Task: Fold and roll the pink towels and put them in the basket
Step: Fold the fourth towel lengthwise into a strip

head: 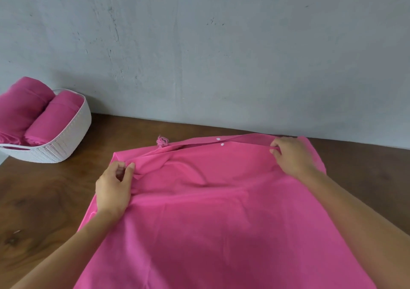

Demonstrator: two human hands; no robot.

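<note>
Faced a grey wall (221,44), matte and uneven, marked with dark scuffs and a faint vertical seam near the middle. Met a table (44,188) of dark brown wood along a line slanting down to the right. Showed grain and knots at the left. Lay under soft, even light, with dim shadow at the wall's foot.

Pink towel (221,211) spread flat; perhaps two rolled towels (53,120) in white basket (66,142).
</note>
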